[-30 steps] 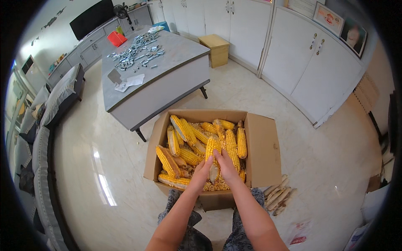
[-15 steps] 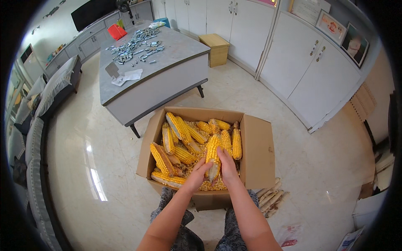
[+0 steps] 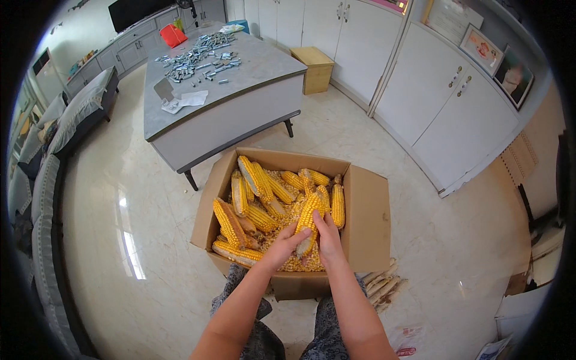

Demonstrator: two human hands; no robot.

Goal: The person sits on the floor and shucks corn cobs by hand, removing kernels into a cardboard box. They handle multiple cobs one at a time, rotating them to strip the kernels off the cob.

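Between my two hands is a yellow corn cob (image 3: pixel 309 217), tilted with its upper end leaning right and a pale patch bare of kernels at its lower end. My left hand (image 3: pixel 284 245) grips it from the left, thumb pressed on the kernels. On the right side, my right hand (image 3: pixel 328 235) is closed round the same cob. Beneath them stands an open cardboard box (image 3: pixel 369 219) with loose corn kernels (image 3: pixel 294 211) in its bottom. Several more cobs lie in it, including one leaning at the left (image 3: pixel 230 224) and one upright at the right (image 3: pixel 338 204).
Bare, pale cobs (image 3: pixel 382 287) lie on the floor by the box's right side. Beyond the box stands a grey-topped table (image 3: pixel 252 72) carrying many metal bolts (image 3: pixel 201 57). A wooden stool (image 3: pixel 314 69) is beside white cabinets (image 3: pixel 447 102); a sofa (image 3: pixel 51 240) lines the left.
The held cob now tilts more to the right at its top. Both hands stay around it in nearly the same place; the whole view has shifted slightly.
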